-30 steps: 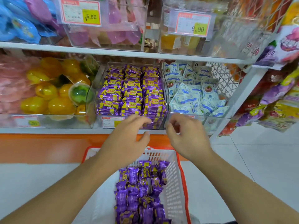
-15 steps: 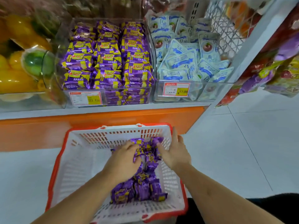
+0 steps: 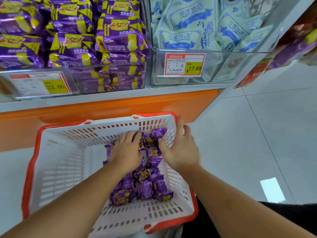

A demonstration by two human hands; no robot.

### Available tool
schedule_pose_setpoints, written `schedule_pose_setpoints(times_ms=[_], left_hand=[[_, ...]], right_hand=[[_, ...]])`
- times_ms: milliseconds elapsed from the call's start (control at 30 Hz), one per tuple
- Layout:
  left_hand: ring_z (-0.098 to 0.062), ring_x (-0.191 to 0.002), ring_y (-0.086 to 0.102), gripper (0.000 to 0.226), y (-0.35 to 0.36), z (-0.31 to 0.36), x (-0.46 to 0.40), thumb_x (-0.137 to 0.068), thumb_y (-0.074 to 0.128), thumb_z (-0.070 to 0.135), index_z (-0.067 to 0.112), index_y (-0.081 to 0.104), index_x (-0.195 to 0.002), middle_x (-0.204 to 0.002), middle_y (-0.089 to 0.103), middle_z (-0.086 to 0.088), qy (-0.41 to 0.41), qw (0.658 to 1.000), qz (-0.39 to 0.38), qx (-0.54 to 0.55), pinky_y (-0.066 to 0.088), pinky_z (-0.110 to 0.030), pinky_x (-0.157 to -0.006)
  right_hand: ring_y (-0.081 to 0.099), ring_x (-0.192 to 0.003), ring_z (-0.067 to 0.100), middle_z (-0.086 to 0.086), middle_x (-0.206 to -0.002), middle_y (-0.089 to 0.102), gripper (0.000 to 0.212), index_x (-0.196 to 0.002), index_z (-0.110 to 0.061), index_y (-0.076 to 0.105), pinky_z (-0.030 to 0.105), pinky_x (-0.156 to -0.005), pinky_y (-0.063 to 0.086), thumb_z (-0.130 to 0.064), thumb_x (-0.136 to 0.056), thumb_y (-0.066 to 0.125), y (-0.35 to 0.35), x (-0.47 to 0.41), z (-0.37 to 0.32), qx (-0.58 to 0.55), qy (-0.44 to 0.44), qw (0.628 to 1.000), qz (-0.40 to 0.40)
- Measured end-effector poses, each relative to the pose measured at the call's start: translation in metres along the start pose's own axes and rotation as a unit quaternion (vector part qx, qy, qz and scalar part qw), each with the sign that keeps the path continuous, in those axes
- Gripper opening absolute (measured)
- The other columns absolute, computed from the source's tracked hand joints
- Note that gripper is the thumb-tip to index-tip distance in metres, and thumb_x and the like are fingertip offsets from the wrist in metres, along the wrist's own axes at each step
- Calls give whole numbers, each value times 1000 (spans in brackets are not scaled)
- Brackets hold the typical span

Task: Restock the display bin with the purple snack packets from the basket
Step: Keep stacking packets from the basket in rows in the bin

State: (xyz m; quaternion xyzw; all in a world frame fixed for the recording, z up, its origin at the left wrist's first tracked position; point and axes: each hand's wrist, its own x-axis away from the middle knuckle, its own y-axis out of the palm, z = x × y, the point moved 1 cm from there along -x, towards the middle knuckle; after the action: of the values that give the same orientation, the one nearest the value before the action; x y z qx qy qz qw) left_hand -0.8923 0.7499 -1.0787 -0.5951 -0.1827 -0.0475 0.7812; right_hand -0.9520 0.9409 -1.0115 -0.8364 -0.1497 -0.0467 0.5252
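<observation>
A white basket with a red rim (image 3: pixel 56 162) sits on the floor below the shelf. A heap of purple snack packets (image 3: pixel 145 184) lies along its right side. My left hand (image 3: pixel 127 150) lies on top of the heap's far end, fingers curled down over the packets. My right hand (image 3: pixel 180 148) is at the basket's far right corner, with its fingers straight along the wall and its thumb against the packets. The clear display bin (image 3: pixel 109 78) on the shelf above is packed with the same purple and yellow packets.
Next to the display bin on the right stands a clear bin of pale blue packets (image 3: pixel 197 31) with a 17.80 price tag. An orange shelf base (image 3: pixel 103 107) runs behind the basket. Hanging snack bags (image 3: pixel 291 48) are at the right, over grey floor tiles.
One second ago both hands were up at the display bin's front. They dropped into the basket onto the purple packets and now stay there, while the view has moved closer.
</observation>
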Motion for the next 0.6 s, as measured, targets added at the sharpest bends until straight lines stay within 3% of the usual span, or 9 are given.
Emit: schedule_pose_setpoints(times_ms=[333,467,600], left_hand=[[-31,-131,44,50,1,3,-5,-85,70,6,18,61,-133,-137,49,-7,-9,995,27,-94,45,-43,-107],[-24,-121,57,38,-20,1,12,-93,68,17,24,66,-130,-126,62,0,3,997,45,-67,54,-40,-97],[-18,-110,67,32,-75,1,40,-99,64,35,27,68,-130,-126,71,3,7,995,47,93,56,-36,-92]], right_hand=[[52,-129,35,9,-151,39,96,-162,-31,-5,53,-90,53,-64,-92,52,-2,2,-5,32,-3,999,3],[51,-129,36,10,-150,40,95,-162,-29,-4,52,-89,53,-63,-92,51,-5,3,-7,40,-2,999,-1],[47,-133,37,12,-152,38,96,-161,-32,-5,54,-97,52,-62,-90,52,-14,4,-13,25,8,999,-35]])
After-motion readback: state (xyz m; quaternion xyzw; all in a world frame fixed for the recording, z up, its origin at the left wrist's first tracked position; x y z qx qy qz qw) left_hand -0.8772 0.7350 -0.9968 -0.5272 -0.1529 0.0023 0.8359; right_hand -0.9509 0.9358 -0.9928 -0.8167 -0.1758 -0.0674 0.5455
